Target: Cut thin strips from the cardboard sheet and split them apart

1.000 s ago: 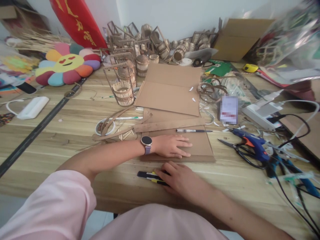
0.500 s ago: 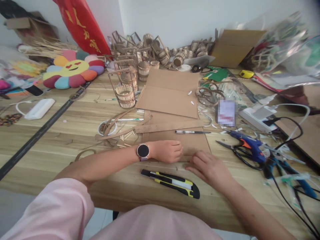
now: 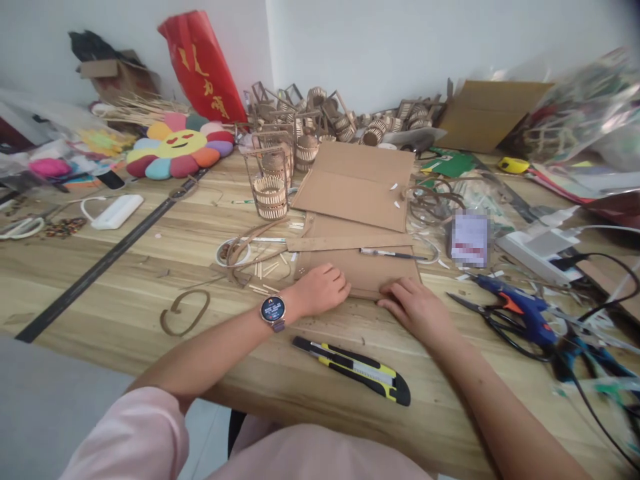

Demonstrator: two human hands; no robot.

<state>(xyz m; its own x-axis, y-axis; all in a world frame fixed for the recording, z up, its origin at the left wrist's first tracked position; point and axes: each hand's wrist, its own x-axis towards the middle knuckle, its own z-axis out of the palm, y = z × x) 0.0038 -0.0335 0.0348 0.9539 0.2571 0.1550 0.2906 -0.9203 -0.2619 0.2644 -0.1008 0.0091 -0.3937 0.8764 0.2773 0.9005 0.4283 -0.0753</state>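
Head view: the left hand (image 3: 320,292) and right hand (image 3: 419,312) sit apart at the near edge of the cardboard (image 3: 345,267), flat on the worktop (image 3: 265,377). They seem to be steadying or squaring it; whether either pinches it, I cannot tell. Moving it would call for both hands evenly. Compared with half a second ago, the gap between them is wider; the cutter (image 3: 355,370) still lies nearer the body, unheld.

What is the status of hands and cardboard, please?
Left hand, right hand at near edge of cardboard. Cutter untouched on table. Pen on cardboard.
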